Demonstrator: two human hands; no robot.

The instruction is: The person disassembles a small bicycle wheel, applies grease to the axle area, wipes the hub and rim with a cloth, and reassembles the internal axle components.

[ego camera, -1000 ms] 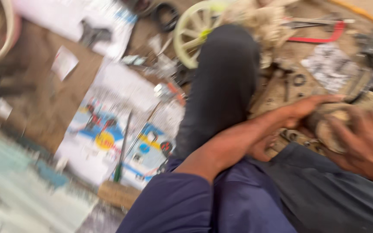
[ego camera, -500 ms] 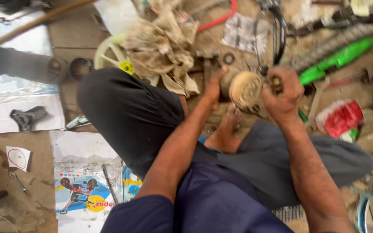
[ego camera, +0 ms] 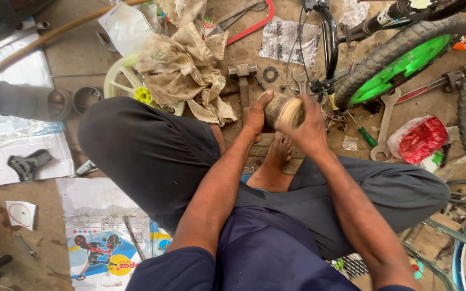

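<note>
Tan and round, a small drum-like part (ego camera: 286, 111) sits above the bare foot (ego camera: 279, 151) — left hand (ego camera: 257, 114) in a closed grip on its side, right hand (ego camera: 309, 129) clasped over its face, hammer (ego camera: 242, 81) just beyond.

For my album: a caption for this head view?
Seated on the floor, both hands grip a round tan part beside a hammer and rag.

The person wears a dark navy short-sleeved top, its sleeves ending above the elbows and leaving both forearms bare down to the left hand (ego camera: 257, 114) and right hand (ego camera: 309, 129). Loose dark grey trousers cover both legs, creased at the knees. One bare foot (ego camera: 279, 152) shows between the legs; no gloves, watch or rings are visible.
</note>
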